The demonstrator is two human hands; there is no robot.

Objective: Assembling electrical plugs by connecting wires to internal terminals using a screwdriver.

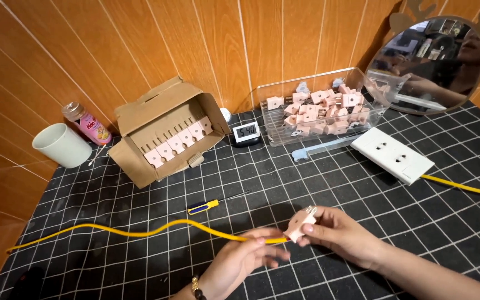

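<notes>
Pink plug [300, 223] pinched in right hand [337, 233]; left hand [240, 258] fingers closed around yellow cable [140, 232] entering it.

open cardboard box [165, 130] (brown), small clock screen [246, 131]

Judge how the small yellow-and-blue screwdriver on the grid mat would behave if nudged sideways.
The screwdriver would probably roll, since its handle looks round and it lies flat on the smooth mat. It seems light, being slim with a thin shaft. Likely stiff, not bendy.
</notes>
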